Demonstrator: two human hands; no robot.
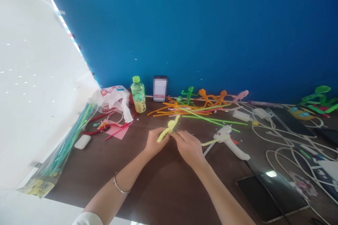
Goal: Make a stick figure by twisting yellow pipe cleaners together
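Observation:
A pale yellow pipe-cleaner figure point(171, 125) with a coiled knob and long arms stands out above my fingertips at mid-table. My left hand point(156, 142) is closed round its lower part from the left. My right hand point(188, 145) pinches the same figure from the right, its fingertips close to the left ones. What lies between the fingertips is partly hidden. To the right of my right hand, a pale yellow pipe cleaner point(210, 143) reaches toward a white glue gun point(232, 146) on the table.
Behind lie loose orange pipe cleaners point(158, 110) and finished figures, such as an orange one point(204, 97). A drink bottle point(138, 95) and a phone point(160, 89) stand near the blue wall. Bagged pipe cleaners point(66, 144) lie left; cables point(277, 140) and a tablet point(273, 197) lie right.

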